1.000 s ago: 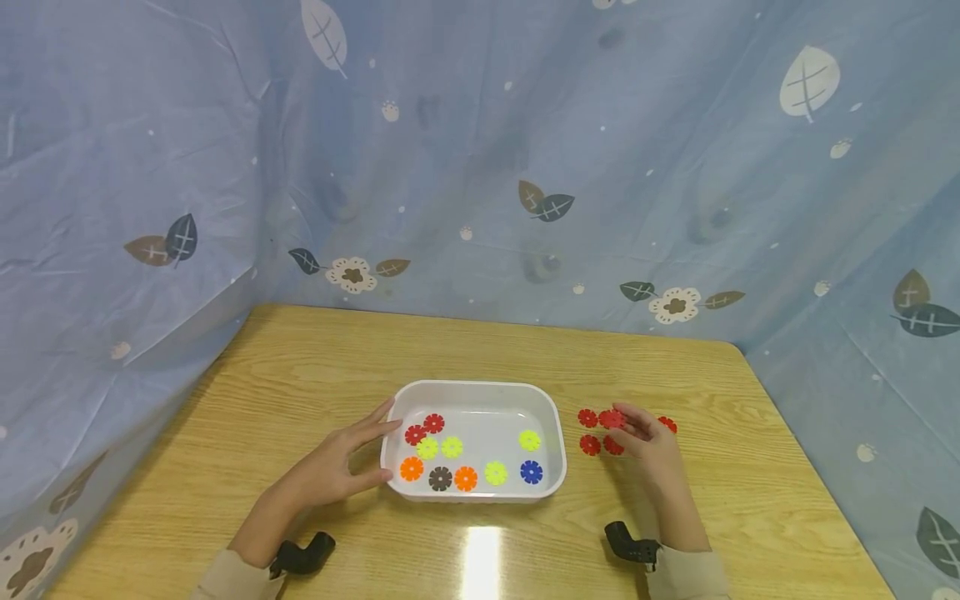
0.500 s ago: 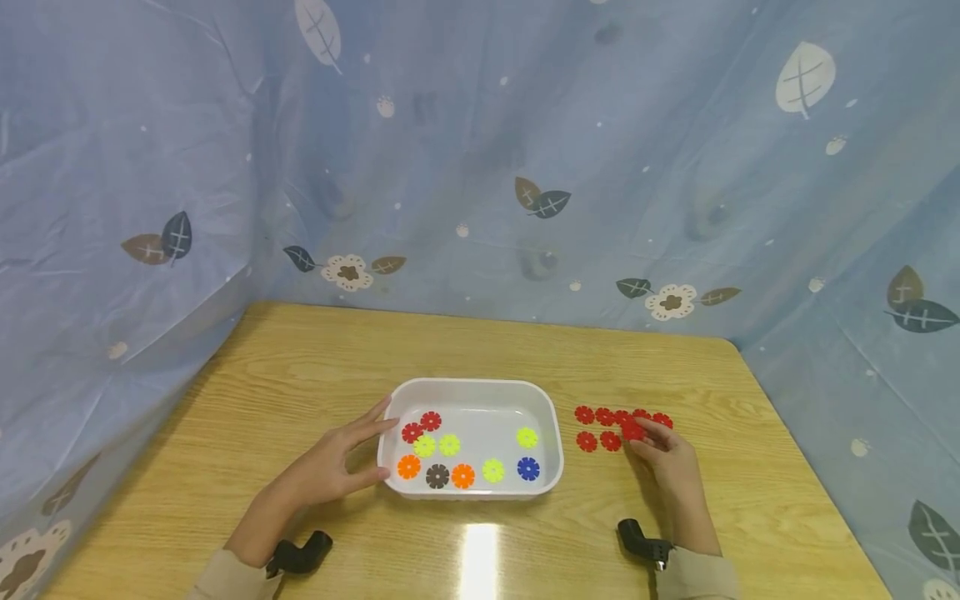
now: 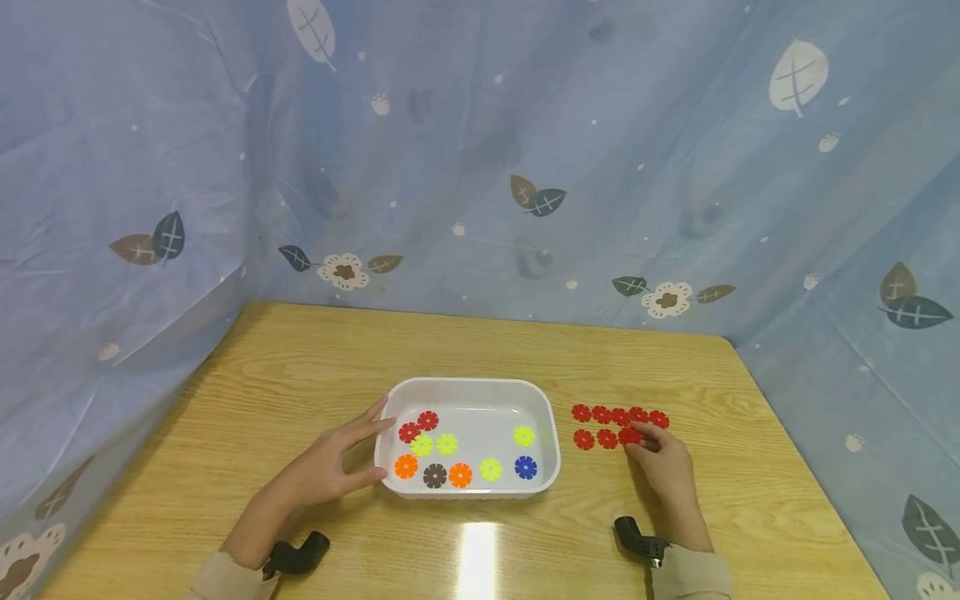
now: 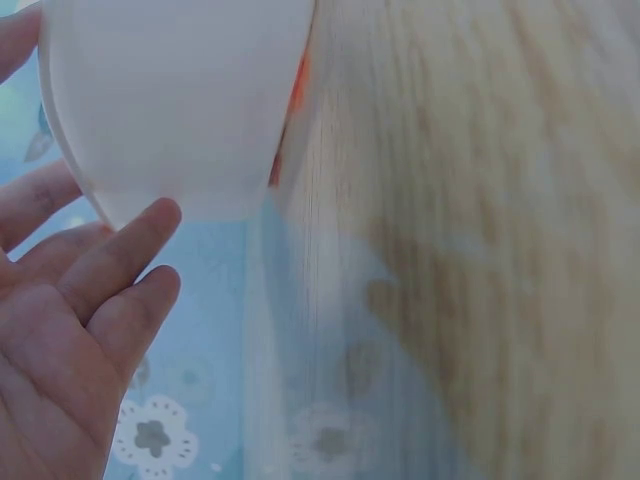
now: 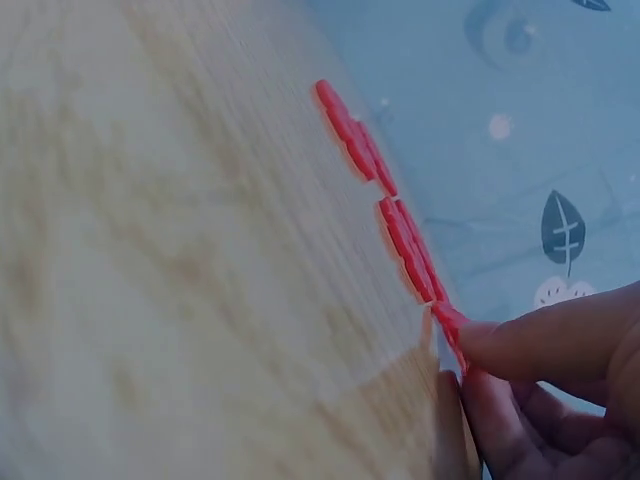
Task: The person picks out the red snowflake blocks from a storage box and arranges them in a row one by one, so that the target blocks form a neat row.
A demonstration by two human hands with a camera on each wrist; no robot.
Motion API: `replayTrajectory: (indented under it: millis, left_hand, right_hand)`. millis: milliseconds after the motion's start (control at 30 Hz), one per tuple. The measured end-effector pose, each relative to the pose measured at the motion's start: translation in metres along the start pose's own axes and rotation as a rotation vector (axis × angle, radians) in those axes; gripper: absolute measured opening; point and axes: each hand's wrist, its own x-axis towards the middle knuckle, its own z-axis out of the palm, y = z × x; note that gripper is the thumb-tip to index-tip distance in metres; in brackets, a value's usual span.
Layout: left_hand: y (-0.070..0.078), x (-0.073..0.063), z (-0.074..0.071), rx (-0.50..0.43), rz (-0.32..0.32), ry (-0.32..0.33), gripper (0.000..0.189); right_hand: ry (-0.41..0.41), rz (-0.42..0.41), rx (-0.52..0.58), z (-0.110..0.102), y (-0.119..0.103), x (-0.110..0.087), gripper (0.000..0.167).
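In the head view my left hand (image 3: 330,462) rests at the left end of the white plastic tray (image 3: 551,433), its fingers spread and extended against the edge. The left wrist view shows its fingertips touching the outer wall of the tray (image 4: 180,120). At the right, my right hand (image 3: 666,467) pinches a red notched disc (image 3: 627,436) between thumb and fingers, at the end of the nearer red row. In the right wrist view, the thumb covers part of that red disc (image 5: 452,325). Beyond it lies a row of several red discs (image 3: 602,414).
Several loose notched discs lie in the tray: red (image 3: 427,421), yellow (image 3: 491,469), orange (image 3: 461,476), brown (image 3: 434,476) and blue (image 3: 526,467). A leaf-patterned blue cloth (image 3: 465,167) hangs behind and beside the wooden table (image 3: 337,342).
My right hand has carried the red disc rightward over the red rows, then lowered it to the end of the nearer row. My left hand has stayed at the tray.
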Motion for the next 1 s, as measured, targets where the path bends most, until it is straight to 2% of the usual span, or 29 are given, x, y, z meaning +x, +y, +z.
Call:
replayTrajectory:
  millis: [100, 300, 667, 1000]
  left_hand:
    - [0.000, 0.000, 0.000, 0.000, 0.001, 0.002, 0.064]
    - [0.001, 0.000, 0.000, -0.008, -0.004, 0.002, 0.063]
    - [0.000, 0.001, 0.001, -0.018, -0.001, 0.000, 0.063]
    - [-0.001, 0.001, 0.001, -0.019, 0.005, 0.001, 0.064]
  right_hand:
    - [0.008, -0.033, -0.037, 0.000, -0.001, -0.001, 0.039]
    - [0.014, -0.047, -0.036, 0.001, 0.001, 0.000, 0.038]
    - [0.059, 0.020, 0.106, -0.004, -0.005, -0.001, 0.039]
    - [-0.040, -0.070, 0.242, -0.006, -0.022, -0.008, 0.048]
